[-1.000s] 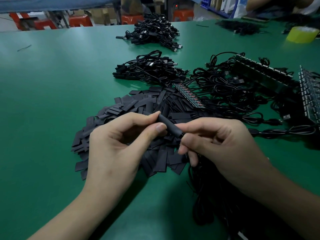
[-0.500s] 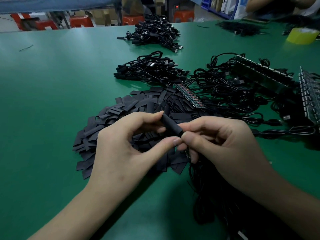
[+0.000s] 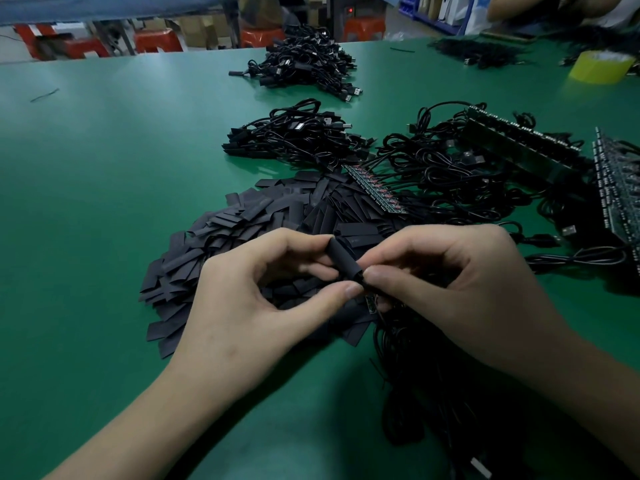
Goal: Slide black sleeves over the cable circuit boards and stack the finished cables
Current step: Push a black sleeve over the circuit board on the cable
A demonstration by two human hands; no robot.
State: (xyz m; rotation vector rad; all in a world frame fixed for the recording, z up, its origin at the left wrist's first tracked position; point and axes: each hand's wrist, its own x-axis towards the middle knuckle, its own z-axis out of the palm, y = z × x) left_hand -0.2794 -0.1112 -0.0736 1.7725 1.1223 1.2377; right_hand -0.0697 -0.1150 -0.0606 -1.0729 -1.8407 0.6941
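"Hands first: how did they stand?"

"Left hand [image 3: 242,299] pinched the black sleeve [image 3: 343,259] between thumb and forefinger, a little above the desk [image 3: 104,202]. Right hand [image 3: 460,292] pinched the cable [image 3: 380,329] at the sleeve's near end, with its other fingers curled. A bit of green circuit board [image 3: 371,304] showed just below its thumb."

"And under them?"

"A pile of flat sleeves [image 3: 242,230] lay under the left hand, and loose black cables [image 3: 426,403] under the right wrist."

"Farther away?"

"Behind the pile lay a strip of boards [image 3: 375,190] with cables attached, and to the right of it dark board panels [image 3: 519,143]. Beyond was one stack of sleeved cables [image 3: 294,136], then a second stack [image 3: 304,64] near the far edge. A yellow tape roll [image 3: 599,67] stood at the far right."
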